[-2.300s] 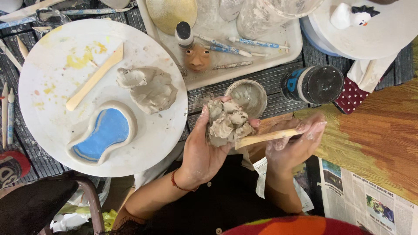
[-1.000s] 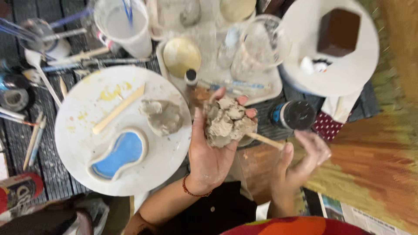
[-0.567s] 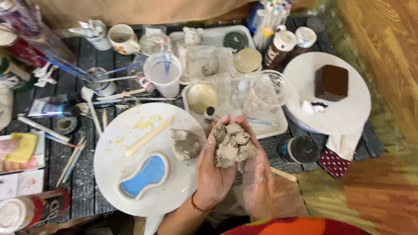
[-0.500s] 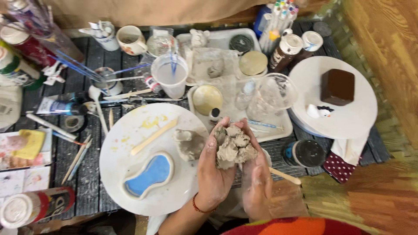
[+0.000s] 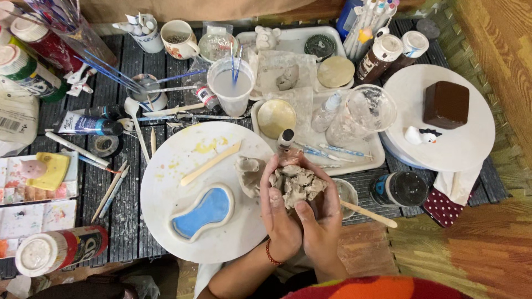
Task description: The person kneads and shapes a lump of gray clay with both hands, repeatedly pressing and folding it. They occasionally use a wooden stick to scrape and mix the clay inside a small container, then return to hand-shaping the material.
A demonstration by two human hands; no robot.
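Hands (image 5: 302, 213) cup grey clay lump (image 5: 296, 185) above cluttered dark slatted table (image 5: 124, 216).

both hands cupped together, left hand (image 5: 279, 213) beside right hand (image 5: 320, 218), fingers curled.

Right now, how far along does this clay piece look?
Early to midway, I would guess. Both hands, the left hand and right hand, cup a rough grey clay lump that is lumpy and shows no clear form yet. A blue-glazed dish and a second clay piece sit on the round white board. The wooden modelling stick lies beside the hands. Smoothing and shaping seem left.
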